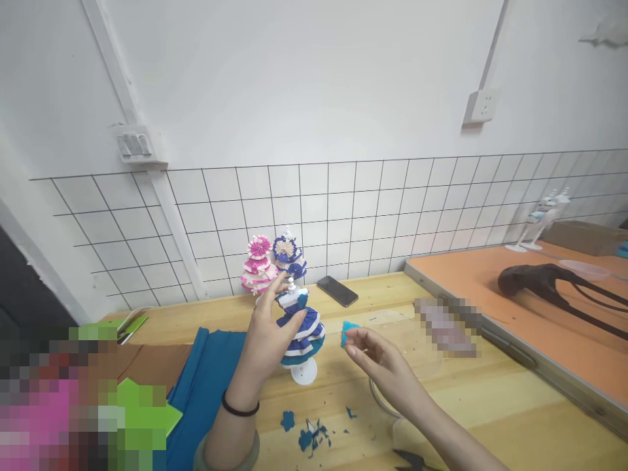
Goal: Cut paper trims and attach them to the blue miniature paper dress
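My left hand is curved round the upper part of a small white dress form, thumb against its front. The form stands upright in a ruffled blue and white dress with a blue flower at the chest. To its right, my right hand pinches a small bright blue piece between thumb and fingertips; its material is unclear. Below lie blue flower cutouts and scattered blue scraps. Dark scissors show partly beneath my right forearm.
Behind stand a pink dress form and a blue and cream one. A phone lies near the wall. Folded blue cloth is at left. An orange board with a raised metal edge borders the right side.
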A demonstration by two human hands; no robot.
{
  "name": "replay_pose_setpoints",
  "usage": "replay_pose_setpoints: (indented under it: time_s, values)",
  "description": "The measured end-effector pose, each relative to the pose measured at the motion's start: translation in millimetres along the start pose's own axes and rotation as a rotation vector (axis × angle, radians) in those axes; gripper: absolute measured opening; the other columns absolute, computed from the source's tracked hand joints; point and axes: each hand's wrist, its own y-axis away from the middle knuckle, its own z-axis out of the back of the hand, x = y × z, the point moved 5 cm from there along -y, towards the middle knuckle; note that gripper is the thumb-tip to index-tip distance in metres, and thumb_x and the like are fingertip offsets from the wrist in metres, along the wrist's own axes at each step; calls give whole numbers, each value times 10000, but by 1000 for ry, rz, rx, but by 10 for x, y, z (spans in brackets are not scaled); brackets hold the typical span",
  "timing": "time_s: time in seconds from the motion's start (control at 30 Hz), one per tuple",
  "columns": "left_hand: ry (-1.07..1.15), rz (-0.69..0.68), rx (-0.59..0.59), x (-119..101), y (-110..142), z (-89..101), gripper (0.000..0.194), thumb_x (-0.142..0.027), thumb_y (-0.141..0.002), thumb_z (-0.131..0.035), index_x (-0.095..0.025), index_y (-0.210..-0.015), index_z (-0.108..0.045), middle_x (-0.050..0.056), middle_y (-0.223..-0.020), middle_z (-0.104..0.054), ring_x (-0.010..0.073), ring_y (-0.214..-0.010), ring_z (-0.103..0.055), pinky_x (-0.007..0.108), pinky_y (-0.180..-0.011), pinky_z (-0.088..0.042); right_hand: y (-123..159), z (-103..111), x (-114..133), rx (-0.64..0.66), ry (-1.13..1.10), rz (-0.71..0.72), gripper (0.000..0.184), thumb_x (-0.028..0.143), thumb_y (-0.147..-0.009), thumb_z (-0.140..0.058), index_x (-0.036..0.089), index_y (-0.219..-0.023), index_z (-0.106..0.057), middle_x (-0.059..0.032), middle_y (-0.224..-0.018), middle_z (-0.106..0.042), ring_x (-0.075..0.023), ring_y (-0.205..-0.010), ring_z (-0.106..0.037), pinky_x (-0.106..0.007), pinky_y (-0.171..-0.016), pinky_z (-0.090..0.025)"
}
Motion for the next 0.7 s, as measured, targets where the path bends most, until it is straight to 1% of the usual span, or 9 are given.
replay_pose_setpoints:
  time_s: [0.07,0.17,0.3,0.4,0.53,0.7]
  values:
    - [-26,-9,-11,-24,8,-13,617,-220,-700,-614,-311,-1256,-363,49,-1180,-518,210,-1119,-450,371,-937,-345,70,9,-42,10,12,-20,264,392,-787,-518,183,-943,-560,-59,-895,-605,-196,-841,-558,-314,-743,-450]
    - [-57,-15,-44,-34,16,-29,523,-255,-735,-581,-313,-1223,-405,38,-1172,-529,198,-1108,-461,350,-919,-366,197,-14,-46,33,54,-57,256,400,-796,-498,193,-933,-562,-52,-875,-610,-193,-827,-563,-293,-731,-450]
    - [-21,-23,-51,-11,13,-41,425,-253,-780,-520,-301,-1195,-439,39,-1176,-533,189,-1113,-461,324,-897,-391,343,-43,-35,63,131,-99,238,389,-803,-482,200,-927,-559,-44,-873,-610,-189,-828,-561,-278,-733,-447]
    - [28,-19,-43,8,1,-34,426,-241,-784,-507,-281,-1202,-437,54,-1170,-538,194,-1110,-465,305,-852,-427,408,-41,-70,67,151,-125,233,384,-800,-482,198,-916,-563,-46,-880,-616,-192,-839,-559,-272,-736,-450]
    - [46,-6,-39,6,-7,-19,447,-224,-777,-510,-265,-1214,-430,64,-1126,-560,192,-1072,-492,272,-795,-455,460,-43,-118,77,146,-144,230,384,-795,-490,194,-897,-570,-43,-873,-625,-179,-785,-566,-269,-712,-457]
    - [66,-14,-6,-42,1,-4,516,-191,-763,-511,-260,-1256,-375,63,-1119,-561,177,-1053,-505,248,-781,-463,491,4,-115,21,132,-126,246,404,-773,-511,196,-875,-593,-39,-818,-635,-178,-730,-577,-270,-669,-469]
